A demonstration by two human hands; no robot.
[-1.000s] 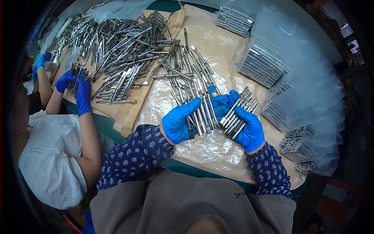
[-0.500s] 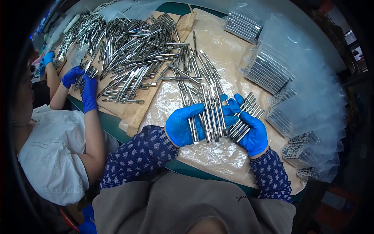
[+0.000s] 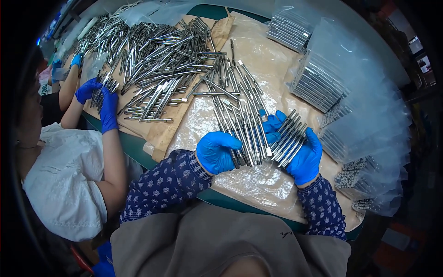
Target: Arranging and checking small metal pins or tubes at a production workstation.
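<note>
**Left hand (image 3: 216, 153) and right hand (image 3: 305, 159) both loaded with metal rods (image 3: 251, 134)**

So the left hand, blue glove on, is gripping a fanned-out row, thumb lying across it. The right hand, also blue-gloved, is cradling a shorter-looking bundle (image 3: 289, 141), thumb sitting alongside. Both bunches are hovering just beside each other over a shiny sheet (image 3: 251, 187). A messy pile (image 3: 157, 60) is sprawling at the upper left, bagged rods (image 3: 318, 85) are lining the right, and a co-worker (image 3: 64, 184) is clutching some too.
</note>
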